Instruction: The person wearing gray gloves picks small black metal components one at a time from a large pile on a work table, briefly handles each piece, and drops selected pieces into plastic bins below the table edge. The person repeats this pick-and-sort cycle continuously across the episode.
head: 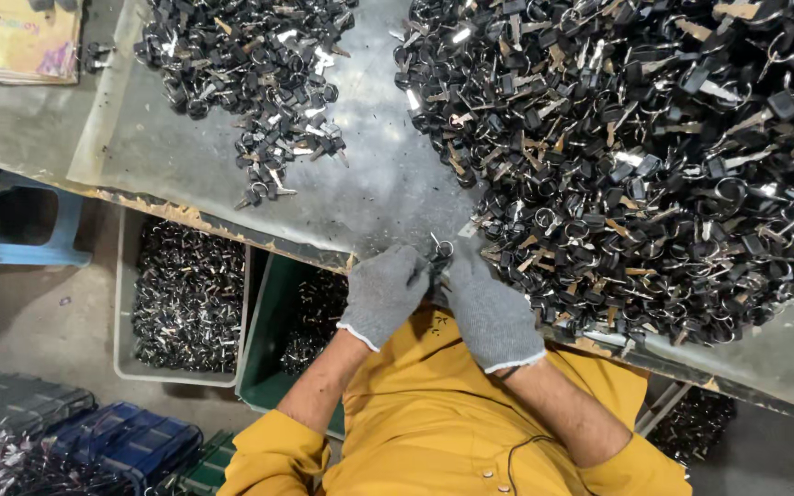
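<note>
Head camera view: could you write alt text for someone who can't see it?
Two grey-gloved hands, left and right, meet over a small key ring at the edge of a metal table. Heaps of black-headed keys cover the table, and bins of more stand below.

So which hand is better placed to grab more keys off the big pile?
Right, likely. The right hand sits against the near edge of the big pile, while the left hand is on the far side, beside bare tabletop. Both hands pinch a small key ring between them.
</note>
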`<state>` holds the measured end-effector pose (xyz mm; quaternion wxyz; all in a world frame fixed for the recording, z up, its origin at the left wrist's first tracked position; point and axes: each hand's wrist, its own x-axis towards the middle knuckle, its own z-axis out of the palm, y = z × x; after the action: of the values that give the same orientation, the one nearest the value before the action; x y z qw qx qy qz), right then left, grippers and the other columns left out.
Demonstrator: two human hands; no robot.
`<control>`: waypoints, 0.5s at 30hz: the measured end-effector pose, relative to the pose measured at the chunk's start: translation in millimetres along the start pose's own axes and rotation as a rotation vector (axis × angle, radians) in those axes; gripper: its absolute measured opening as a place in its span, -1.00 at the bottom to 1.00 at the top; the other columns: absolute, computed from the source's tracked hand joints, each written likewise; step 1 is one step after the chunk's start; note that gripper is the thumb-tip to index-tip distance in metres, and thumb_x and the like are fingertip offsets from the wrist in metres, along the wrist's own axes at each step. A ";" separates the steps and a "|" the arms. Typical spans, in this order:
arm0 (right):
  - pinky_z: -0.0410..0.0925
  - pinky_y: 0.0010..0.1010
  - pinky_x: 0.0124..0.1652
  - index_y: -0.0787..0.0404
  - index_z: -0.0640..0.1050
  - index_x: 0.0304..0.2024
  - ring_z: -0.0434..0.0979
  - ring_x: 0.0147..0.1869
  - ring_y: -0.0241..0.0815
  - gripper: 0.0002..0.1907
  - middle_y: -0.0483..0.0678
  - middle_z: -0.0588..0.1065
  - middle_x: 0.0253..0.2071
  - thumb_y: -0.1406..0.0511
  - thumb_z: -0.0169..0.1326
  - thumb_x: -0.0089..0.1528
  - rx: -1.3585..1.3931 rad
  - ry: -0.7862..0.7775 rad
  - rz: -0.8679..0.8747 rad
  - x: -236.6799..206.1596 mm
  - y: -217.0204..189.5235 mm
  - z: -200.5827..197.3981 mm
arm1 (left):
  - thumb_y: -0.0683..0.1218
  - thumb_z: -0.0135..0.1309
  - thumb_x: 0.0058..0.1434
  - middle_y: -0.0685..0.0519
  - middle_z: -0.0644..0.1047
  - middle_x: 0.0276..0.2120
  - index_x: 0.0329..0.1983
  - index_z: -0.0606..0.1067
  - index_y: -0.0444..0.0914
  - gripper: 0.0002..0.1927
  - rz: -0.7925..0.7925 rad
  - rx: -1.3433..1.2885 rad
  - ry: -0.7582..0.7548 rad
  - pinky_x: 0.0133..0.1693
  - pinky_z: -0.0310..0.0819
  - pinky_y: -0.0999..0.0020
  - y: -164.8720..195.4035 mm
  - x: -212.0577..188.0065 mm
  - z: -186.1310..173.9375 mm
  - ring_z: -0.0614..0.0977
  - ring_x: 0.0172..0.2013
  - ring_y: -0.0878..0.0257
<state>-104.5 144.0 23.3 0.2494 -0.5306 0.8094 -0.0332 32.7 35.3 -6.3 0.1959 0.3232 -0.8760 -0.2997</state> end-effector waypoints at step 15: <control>0.51 -0.01 -0.29 0.23 0.36 0.07 0.67 -0.22 0.21 -0.73 0.20 0.59 -0.21 0.19 -0.14 0.43 0.042 -0.040 0.147 9.4 -5.0 -7.6 | -0.12 0.15 0.20 -0.04 0.53 -0.44 -0.38 0.46 -0.20 -0.89 0.104 0.014 0.066 -0.37 0.50 0.07 6.8 -5.6 2.7 0.62 -0.42 -0.06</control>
<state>-106.5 132.1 28.1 0.2783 -0.4649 0.8402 -0.0211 32.1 44.4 -4.7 0.2379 0.2884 -0.8866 -0.2722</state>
